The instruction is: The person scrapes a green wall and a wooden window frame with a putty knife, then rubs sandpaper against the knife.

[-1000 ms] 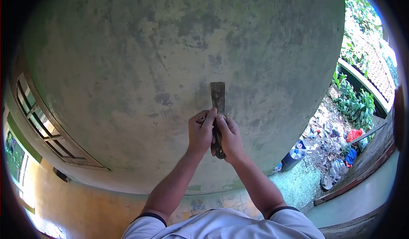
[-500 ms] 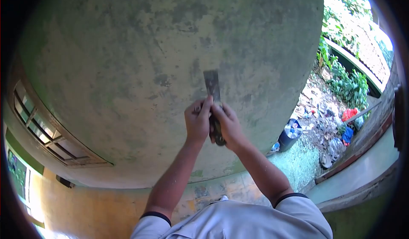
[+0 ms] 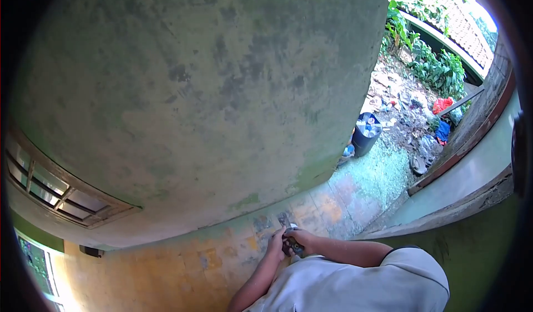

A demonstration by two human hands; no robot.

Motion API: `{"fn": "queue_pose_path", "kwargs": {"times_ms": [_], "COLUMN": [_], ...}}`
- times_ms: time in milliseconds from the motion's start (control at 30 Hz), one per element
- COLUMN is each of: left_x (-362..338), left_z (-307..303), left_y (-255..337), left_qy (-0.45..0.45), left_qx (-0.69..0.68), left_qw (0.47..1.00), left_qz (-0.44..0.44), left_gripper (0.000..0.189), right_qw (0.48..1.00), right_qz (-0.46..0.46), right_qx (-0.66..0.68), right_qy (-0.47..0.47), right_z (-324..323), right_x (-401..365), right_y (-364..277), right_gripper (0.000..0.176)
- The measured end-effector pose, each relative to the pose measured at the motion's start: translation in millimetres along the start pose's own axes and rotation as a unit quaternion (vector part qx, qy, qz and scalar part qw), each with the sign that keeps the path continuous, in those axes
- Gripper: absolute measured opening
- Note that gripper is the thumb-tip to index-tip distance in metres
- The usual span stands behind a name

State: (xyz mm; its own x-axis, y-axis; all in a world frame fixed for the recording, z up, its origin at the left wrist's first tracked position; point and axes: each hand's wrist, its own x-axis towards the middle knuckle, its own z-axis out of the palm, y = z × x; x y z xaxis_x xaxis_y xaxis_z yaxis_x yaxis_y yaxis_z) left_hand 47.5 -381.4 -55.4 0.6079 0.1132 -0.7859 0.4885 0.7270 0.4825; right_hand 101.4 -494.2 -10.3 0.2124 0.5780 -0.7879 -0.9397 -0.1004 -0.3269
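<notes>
A scraper with a flat metal blade and a dark handle is held low, close to the front of my shirt. My left hand is closed on it from the left side. My right hand wraps round the handle from the right, touching my left hand. The blade points away from me, over the tiled floor. Beyond stands a wall with worn green paint and grey patches; the scraper is apart from it.
A window frame is set in the wall at left. At right are a dark bin full of waste, scattered rubbish and green plants. The yellowish tiled floor runs below the wall.
Both hands have come down from in front of the wall to near my body, bringing the scraper with them. The view has shifted, showing more floor.
</notes>
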Motion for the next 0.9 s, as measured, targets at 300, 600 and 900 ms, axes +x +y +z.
{"fn": "queue_pose_path", "kwargs": {"times_ms": [300,600,900], "left_x": [-14.0,7.0,58.6], "left_z": [-5.4,64.9,167.2], "left_y": [-27.3,-3.7,17.8], "left_qy": [0.015,0.005,-0.03], "left_qx": [-0.072,0.038,0.046], "left_qw": [0.997,0.999,0.998], "left_qz": [0.033,-0.005,-0.013], "left_gripper": [0.018,0.025,0.027], "right_qw": [0.975,0.946,0.95], "right_qz": [-0.082,-0.156,-0.149], "right_qx": [-0.196,-0.276,-0.272], "right_qy": [0.06,0.072,0.03], "right_z": [-4.8,-67.7,-149.1], "right_x": [-24.3,-54.0,-88.8], "right_y": [21.1,-18.2,-101.8], "right_gripper": [0.037,0.05,0.04]}}
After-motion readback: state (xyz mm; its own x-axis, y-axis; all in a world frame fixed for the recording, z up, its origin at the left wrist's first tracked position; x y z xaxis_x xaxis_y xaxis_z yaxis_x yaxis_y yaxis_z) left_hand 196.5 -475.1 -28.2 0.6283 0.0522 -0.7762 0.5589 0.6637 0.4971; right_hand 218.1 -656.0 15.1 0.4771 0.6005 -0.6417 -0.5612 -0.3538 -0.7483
